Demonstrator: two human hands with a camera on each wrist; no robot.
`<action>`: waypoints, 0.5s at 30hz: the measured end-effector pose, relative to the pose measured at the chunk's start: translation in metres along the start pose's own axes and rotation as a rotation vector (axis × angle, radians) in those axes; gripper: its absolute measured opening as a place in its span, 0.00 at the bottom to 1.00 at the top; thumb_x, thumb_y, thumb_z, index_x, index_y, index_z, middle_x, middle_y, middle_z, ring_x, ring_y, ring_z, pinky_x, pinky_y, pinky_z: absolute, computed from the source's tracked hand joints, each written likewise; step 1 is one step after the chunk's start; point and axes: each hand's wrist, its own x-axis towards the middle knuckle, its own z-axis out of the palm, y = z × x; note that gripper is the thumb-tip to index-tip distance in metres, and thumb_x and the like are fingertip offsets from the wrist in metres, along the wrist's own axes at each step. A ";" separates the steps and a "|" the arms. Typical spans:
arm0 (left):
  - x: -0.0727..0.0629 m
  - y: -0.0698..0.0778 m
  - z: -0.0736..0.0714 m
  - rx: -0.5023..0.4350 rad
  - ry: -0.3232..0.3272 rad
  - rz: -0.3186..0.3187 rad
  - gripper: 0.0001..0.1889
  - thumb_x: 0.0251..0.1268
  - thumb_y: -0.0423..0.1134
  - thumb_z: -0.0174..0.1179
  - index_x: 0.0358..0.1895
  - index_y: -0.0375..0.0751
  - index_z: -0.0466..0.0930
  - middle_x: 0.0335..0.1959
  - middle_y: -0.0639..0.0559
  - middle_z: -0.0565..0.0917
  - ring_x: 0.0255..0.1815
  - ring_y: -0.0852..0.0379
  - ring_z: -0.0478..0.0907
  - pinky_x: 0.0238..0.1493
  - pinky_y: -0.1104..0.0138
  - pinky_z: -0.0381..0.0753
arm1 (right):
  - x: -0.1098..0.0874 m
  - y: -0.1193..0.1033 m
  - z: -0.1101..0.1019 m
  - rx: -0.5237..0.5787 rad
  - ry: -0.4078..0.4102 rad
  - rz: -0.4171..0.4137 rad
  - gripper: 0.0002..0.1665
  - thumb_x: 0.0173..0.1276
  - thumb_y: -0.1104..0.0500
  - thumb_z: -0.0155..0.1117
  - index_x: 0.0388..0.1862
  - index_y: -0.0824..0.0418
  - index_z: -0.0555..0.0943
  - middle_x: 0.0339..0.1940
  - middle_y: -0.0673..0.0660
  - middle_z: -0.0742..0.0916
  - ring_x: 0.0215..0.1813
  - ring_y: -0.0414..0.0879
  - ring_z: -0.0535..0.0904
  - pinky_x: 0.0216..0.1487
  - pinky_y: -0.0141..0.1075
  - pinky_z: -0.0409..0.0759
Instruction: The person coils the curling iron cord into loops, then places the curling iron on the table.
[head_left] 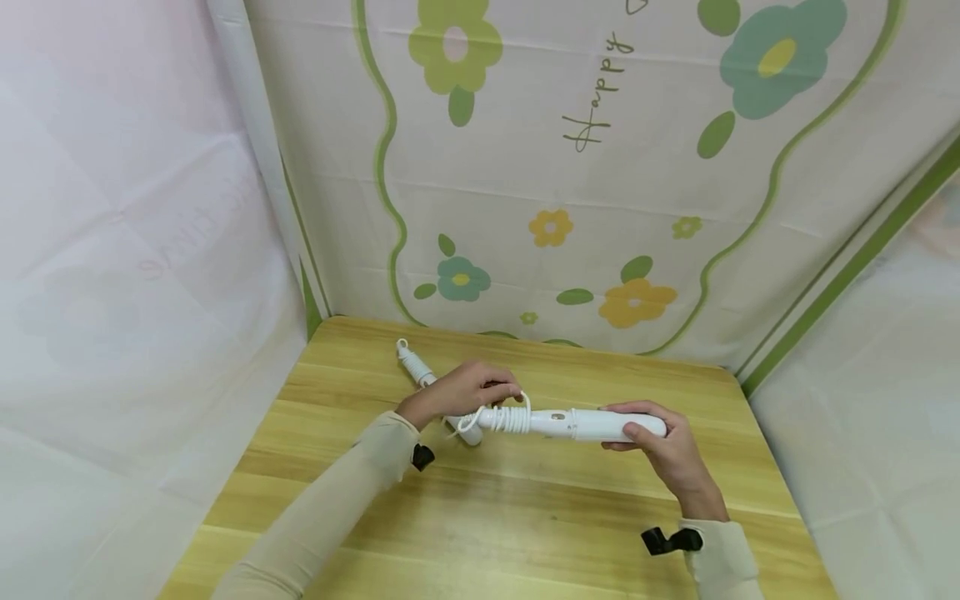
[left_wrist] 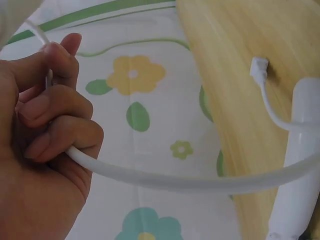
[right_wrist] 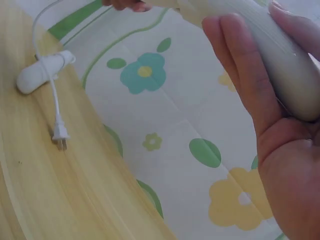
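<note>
My right hand (head_left: 667, 437) grips the rounded end of a white hair straightener (head_left: 592, 425), thumb on the near side and fingers on the far side. The straightener is level above the table, its cord coiled (head_left: 512, 419) in several turns round the narrow end. Beside that end, my left hand (head_left: 468, 390) has its fingers curled round the white cord (left_wrist: 200, 184), which arcs away from it in the left wrist view. A second white hair straightener (head_left: 414, 364) lies slanted on the table, partly hidden by the left hand. The two-pin plug (right_wrist: 60, 132) shows near it.
The wood-grain table (head_left: 525, 517) ends at a hanging white cloth (head_left: 510, 183) with printed flowers. More pale cloth walls (head_left: 135, 292) stand on the left and right. Black mounts (head_left: 671, 540) are strapped at both wrists.
</note>
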 end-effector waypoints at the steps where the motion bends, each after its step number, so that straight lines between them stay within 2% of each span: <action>1: 0.000 -0.001 0.002 -0.022 -0.004 0.013 0.13 0.89 0.44 0.55 0.52 0.48 0.91 0.37 0.53 0.89 0.33 0.66 0.76 0.42 0.69 0.79 | 0.000 0.000 0.000 0.032 0.014 -0.008 0.18 0.82 0.79 0.51 0.63 0.77 0.83 0.62 0.61 0.91 0.50 0.54 0.94 0.46 0.45 0.92; 3: 0.001 -0.003 0.007 -0.036 -0.005 0.057 0.11 0.87 0.38 0.58 0.51 0.43 0.91 0.41 0.50 0.91 0.36 0.66 0.78 0.45 0.69 0.80 | 0.001 0.000 0.000 0.078 0.056 -0.013 0.20 0.83 0.78 0.51 0.63 0.72 0.85 0.61 0.60 0.92 0.53 0.53 0.93 0.47 0.44 0.92; 5: 0.000 -0.005 0.012 -0.105 -0.010 0.056 0.10 0.86 0.33 0.58 0.50 0.37 0.90 0.41 0.44 0.91 0.36 0.65 0.79 0.44 0.69 0.79 | 0.002 0.001 0.001 0.105 0.102 -0.016 0.21 0.84 0.78 0.50 0.63 0.69 0.86 0.60 0.60 0.92 0.55 0.53 0.92 0.48 0.44 0.92; 7: -0.001 -0.005 0.019 -0.159 -0.031 0.013 0.11 0.87 0.34 0.56 0.51 0.38 0.89 0.38 0.42 0.90 0.34 0.65 0.78 0.41 0.69 0.77 | 0.003 0.001 0.002 0.119 0.159 -0.015 0.21 0.84 0.78 0.49 0.61 0.70 0.86 0.60 0.61 0.92 0.56 0.53 0.92 0.48 0.44 0.91; 11: 0.000 -0.003 0.031 -0.254 -0.038 -0.115 0.17 0.92 0.44 0.50 0.60 0.44 0.89 0.35 0.50 0.89 0.30 0.64 0.76 0.34 0.70 0.72 | 0.006 0.003 0.007 0.123 0.262 0.000 0.18 0.83 0.78 0.49 0.59 0.74 0.85 0.58 0.61 0.92 0.50 0.55 0.94 0.49 0.45 0.90; 13: 0.001 -0.003 0.036 -0.271 -0.021 -0.131 0.19 0.92 0.47 0.49 0.60 0.45 0.90 0.34 0.53 0.88 0.26 0.64 0.73 0.31 0.70 0.70 | 0.007 0.004 0.008 0.128 0.285 -0.002 0.17 0.83 0.78 0.50 0.59 0.76 0.84 0.57 0.62 0.92 0.49 0.56 0.95 0.49 0.45 0.90; 15: 0.002 -0.004 0.038 -0.282 0.006 -0.120 0.19 0.92 0.46 0.50 0.58 0.44 0.91 0.33 0.52 0.89 0.22 0.63 0.69 0.27 0.70 0.68 | 0.007 0.006 0.010 0.126 0.306 -0.003 0.16 0.83 0.78 0.51 0.59 0.77 0.84 0.57 0.62 0.93 0.47 0.57 0.95 0.49 0.45 0.90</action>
